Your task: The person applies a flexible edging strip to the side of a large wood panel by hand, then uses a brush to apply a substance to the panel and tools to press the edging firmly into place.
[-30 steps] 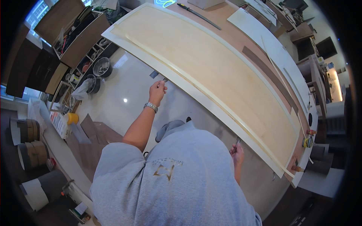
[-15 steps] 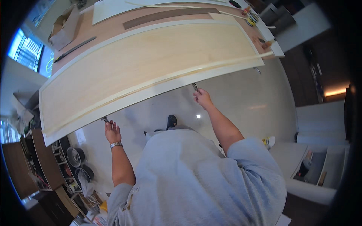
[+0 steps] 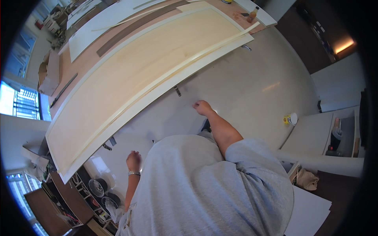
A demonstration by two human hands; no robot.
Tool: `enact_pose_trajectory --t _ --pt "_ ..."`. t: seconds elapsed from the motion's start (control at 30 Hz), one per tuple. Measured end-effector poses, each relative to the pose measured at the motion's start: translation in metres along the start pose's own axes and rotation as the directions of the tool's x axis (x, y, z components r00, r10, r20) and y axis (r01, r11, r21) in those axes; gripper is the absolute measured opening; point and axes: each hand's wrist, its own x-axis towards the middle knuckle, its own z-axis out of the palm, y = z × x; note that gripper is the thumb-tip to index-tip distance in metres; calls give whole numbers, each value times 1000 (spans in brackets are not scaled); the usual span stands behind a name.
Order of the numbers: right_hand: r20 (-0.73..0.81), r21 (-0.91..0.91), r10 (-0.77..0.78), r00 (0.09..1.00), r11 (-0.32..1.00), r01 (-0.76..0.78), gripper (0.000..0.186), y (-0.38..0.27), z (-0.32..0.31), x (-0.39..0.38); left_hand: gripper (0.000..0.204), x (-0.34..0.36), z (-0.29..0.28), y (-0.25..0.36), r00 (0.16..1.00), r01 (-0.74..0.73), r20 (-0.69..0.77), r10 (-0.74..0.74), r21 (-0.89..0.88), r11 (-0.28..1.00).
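The left hand (image 3: 134, 160) is showing blurred. Ahead of it, a metal clip (image 3: 107, 147) is disappearing beneath the panel (image 3: 149, 65). Below the right hand (image 3: 202, 107), a shirt (image 3: 208, 177) is partly hiding a dark shoe (image 3: 206, 125); far ahead, the top edge is cropping a yellow can (image 3: 226, 1).

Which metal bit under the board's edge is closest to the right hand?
The middle metal bit; the left one and right one sit nearer the ends of the board.

Before me, a reddish-brown table (image 3: 78, 69) bears a white-bordered panel (image 3: 145, 70), a dark strip (image 3: 138, 29), a white board (image 3: 90, 37), a cardboard box (image 3: 49, 74), a slender tool (image 3: 63, 90) and a bottle (image 3: 252, 15).
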Motion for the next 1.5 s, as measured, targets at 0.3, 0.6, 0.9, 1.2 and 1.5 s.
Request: enact_pose_trajectory --t 0.3,0.6,0.9,1.2,1.5 --pt "-371 156 216 903 973 -168 22 124 -162 53 27 -5 161 -28 733 -675 644 219 647 355" --pt "-642 -5 17 767 1000 -27 63 132 -326 110 20 -91 371 -8 834 -389 550 -47 647 656" --pt "-585 -183 63 809 961 -208 61 154 -306 146 30 -70 420 -8 828 -419 551 -102 729 541" --pt "-248 30 158 956 987 -156 54 180 -330 142 23 -87 565 21 669 -661 731 -138 669 339" --pt "-488 565 359 795 825 -25 30 207 -441 229 28 -105 651 71 716 -605 697 18 609 512"
